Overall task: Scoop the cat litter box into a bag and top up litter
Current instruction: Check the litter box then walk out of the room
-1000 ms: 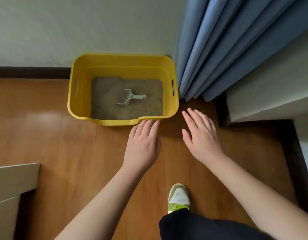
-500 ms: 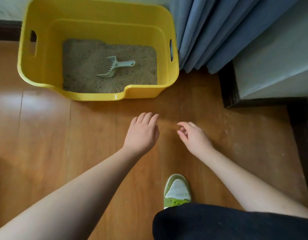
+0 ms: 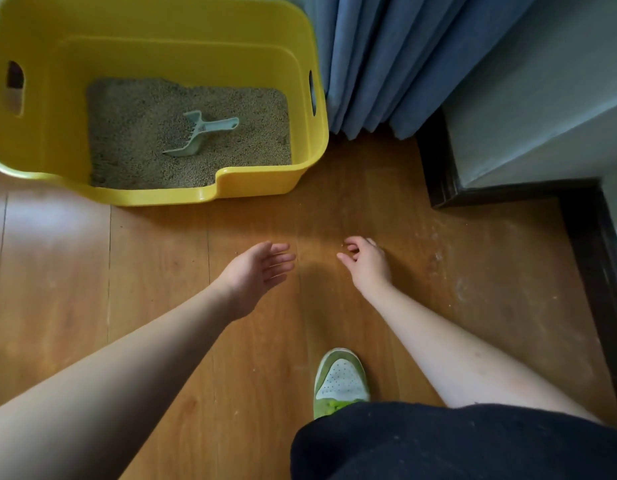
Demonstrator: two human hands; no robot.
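Low over the wooden floor [image 3: 161, 289], the left hand [image 3: 255, 271] hangs with its palm turned up and fingers relaxed, holding nothing. Just beside it, the right hand [image 3: 365, 261] has its fingers loosely curled, also around nothing. Ahead of both hands, a little to the left, sits the yellow litter box [image 3: 265, 188], touching the floor, with litter [image 3: 133, 133] spread over its bottom. On that litter lies a pale scoop [image 3: 196, 136], its handle pointing toward the blue curtain [image 3: 386, 64] ahead of the right hand. Below the hands a green shoe [image 3: 340, 382] is planted. Judging by this, the job has barely begun: the scoop is untouched, no bag is in view, and scooping and topping up are all left.
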